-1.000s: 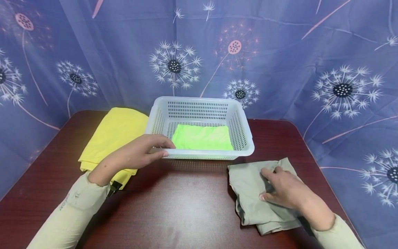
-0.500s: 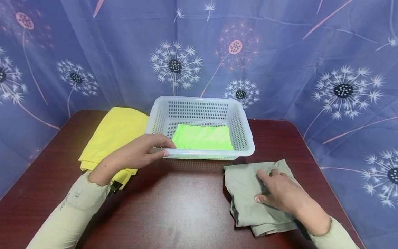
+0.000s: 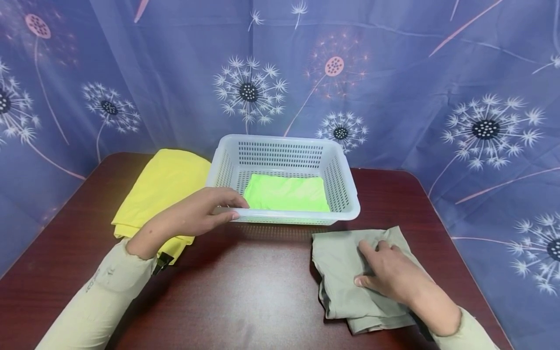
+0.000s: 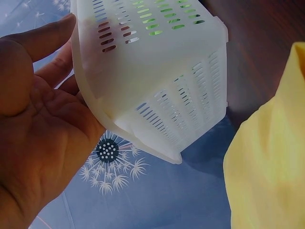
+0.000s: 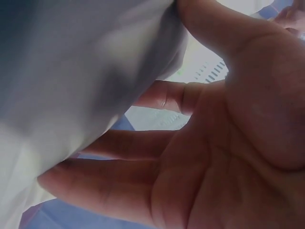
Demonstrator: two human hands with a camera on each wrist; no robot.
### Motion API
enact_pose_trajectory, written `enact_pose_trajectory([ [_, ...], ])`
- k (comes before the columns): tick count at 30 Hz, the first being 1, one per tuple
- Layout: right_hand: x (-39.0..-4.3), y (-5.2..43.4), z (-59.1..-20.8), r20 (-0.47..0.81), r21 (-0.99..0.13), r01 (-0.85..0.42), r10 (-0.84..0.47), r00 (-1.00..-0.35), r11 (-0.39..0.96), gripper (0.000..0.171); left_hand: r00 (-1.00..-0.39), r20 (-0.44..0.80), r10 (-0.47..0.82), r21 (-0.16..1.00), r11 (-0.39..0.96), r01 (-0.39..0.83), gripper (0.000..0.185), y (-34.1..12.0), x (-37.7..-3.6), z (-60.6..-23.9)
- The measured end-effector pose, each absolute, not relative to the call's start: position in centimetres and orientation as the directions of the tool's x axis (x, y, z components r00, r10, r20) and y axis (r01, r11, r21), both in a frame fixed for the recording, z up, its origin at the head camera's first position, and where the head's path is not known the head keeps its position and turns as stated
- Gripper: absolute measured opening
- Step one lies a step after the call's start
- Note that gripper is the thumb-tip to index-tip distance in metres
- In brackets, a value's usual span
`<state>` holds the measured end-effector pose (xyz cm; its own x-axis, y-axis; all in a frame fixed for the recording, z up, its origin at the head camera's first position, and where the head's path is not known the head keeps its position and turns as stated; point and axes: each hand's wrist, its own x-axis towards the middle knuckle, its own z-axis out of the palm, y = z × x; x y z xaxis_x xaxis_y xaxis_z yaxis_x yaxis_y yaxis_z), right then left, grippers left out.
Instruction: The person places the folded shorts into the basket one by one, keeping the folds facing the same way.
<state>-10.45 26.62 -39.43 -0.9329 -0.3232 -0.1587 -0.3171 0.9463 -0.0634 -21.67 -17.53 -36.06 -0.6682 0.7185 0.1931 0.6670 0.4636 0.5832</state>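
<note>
On dark wood table [image 3: 245, 291], w/ blue dandelion-print curtain [image 3: 393, 87] behind: basket [image 3: 345, 194], cloths.

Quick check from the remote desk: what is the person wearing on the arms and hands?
Both hands, left hand and right hand, are bare, with no gloves or rings showing. Each arm wears a pale beige long sleeve reaching the wrist; the left one carries small dark lettering, too small to read.

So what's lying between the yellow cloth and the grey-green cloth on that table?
In the head view, only bare dark table at the front; further back, the left hand and the white basket's near edge sit between the yellow cloth and grey-green cloth.
</note>
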Motion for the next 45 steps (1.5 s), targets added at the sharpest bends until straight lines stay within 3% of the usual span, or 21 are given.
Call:
enact_pose_trajectory([
  [45,-9.4,23.1,-39.8,-0.096,-0.028,-0.294,-0.295,-0.951,0.955,0.060,-0.679,0.205,0.705,0.588,0.466,0.661,0.021,-17.2,-21.4,-35.9],
])
